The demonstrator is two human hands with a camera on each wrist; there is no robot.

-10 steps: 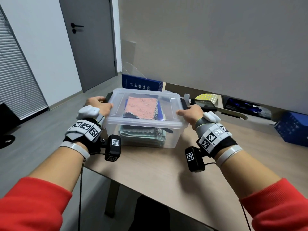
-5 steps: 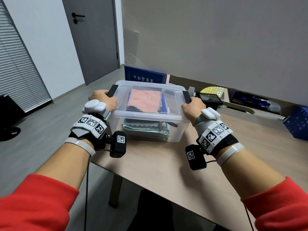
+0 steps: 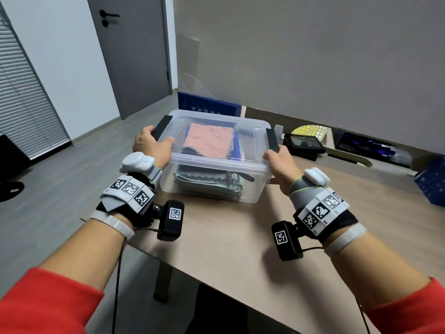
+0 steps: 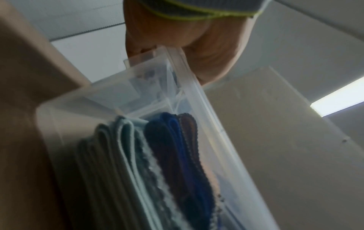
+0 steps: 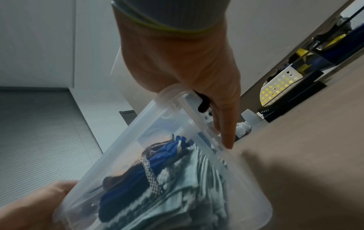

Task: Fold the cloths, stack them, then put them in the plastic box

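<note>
— What carries everything here?
— A tan surface (image 3: 240,249); its near left corner juts toward the camera, and a grey wall stands behind its far edge.

— And the biggest thing on it?
— A clear plastic box (image 3: 214,189) with its lid (image 3: 212,155) on, sitting near the left end of the surface. Black latches run along the lid's left and right ends.

— What is inside?
— A stack of folded cloths (image 3: 209,179): pale green ones at the bottom, dark and blue ones above, and a pink one (image 3: 208,141) on top, seen through the lid.

— What are the hands doing?
— The left hand (image 3: 150,147) grips the box's left end, thumb on the lid, fingers curled round the rim by the latch. The right hand (image 3: 281,162) grasps the right end, its fingers wrapped over the rim beside the black latch (image 3: 272,142).

— Anything else?
— A blue box (image 3: 209,107) stands just beyond, and a black tray with a yellow dotted sheet (image 3: 310,131) lies at the far right.
</note>
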